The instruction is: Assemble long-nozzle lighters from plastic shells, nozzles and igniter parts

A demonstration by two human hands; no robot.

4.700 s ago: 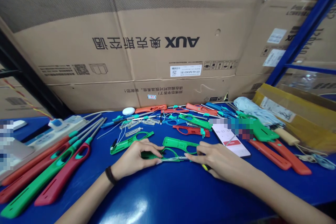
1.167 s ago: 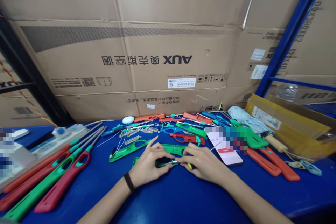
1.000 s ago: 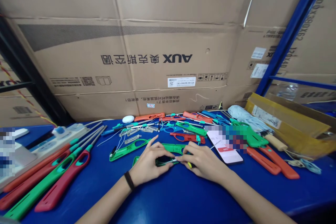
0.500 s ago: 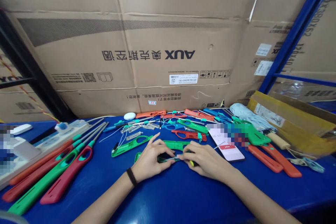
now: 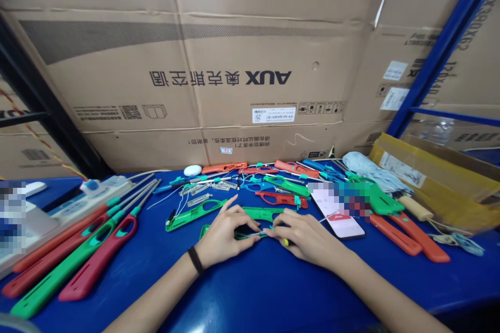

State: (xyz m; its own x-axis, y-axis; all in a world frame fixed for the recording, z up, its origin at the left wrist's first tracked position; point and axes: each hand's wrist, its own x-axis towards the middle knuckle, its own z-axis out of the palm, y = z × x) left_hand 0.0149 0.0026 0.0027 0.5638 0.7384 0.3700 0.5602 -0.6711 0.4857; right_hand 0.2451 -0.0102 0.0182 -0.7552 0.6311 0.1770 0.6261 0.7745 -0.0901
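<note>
My left hand (image 5: 222, 234) and my right hand (image 5: 300, 234) meet over a green lighter shell (image 5: 246, 233) lying on the blue table (image 5: 250, 291). The left fingers pinch the shell, with the index finger raised. The right fingertips press at its thin metal part, and a small yellow-tipped tool (image 5: 286, 242) shows under the right palm. Another green shell half (image 5: 261, 213) lies just behind the hands. A third green shell (image 5: 193, 213) lies to the left of them.
Long red and green lighters (image 5: 78, 257) lie at the left by a power strip (image 5: 66, 208). Several red, green and blue shells (image 5: 281, 184) sit at the back. A phone (image 5: 339, 216), a folded umbrella (image 5: 385, 182) and red shells (image 5: 410, 239) are right. Cardboard boxes (image 5: 234, 78) wall the back.
Both hands stay on the green shell. They have drawn closer together since the earliest frame, and the view has shifted slightly.
</note>
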